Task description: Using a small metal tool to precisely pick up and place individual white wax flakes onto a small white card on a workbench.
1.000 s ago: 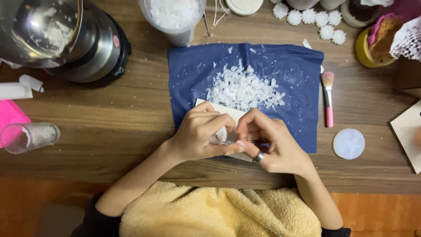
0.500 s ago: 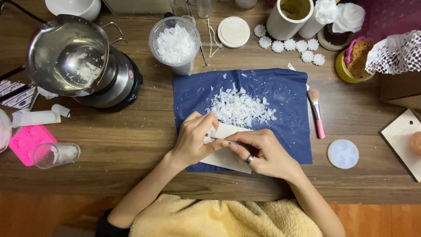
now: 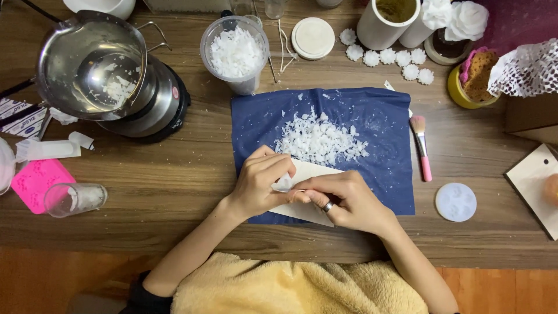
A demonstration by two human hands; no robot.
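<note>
My left hand (image 3: 260, 181) and my right hand (image 3: 342, 199) meet over the near edge of a dark blue cloth (image 3: 378, 122) on the wooden table. Both pinch a small translucent white piece (image 3: 285, 184) between their fingertips. Under them lies a white paper sheet (image 3: 307, 172). Just beyond the hands a heap of white wax flakes (image 3: 319, 141) rests on the cloth. A ring sits on a finger of my right hand.
A steel pot (image 3: 93, 64) on a dark base stands at the left. A clear cup of flakes (image 3: 235, 53), a white lid (image 3: 313, 37), small white flower shapes (image 3: 388, 57), a pink-handled brush (image 3: 422, 146), a round white mould (image 3: 455, 202), a pink mould (image 3: 36, 181) and a glass (image 3: 74, 199) surround the cloth.
The view has drifted, so the table sits lower and further right in frame. My hands stay together on the small white piece, turned slightly, at the cloth's near edge.
</note>
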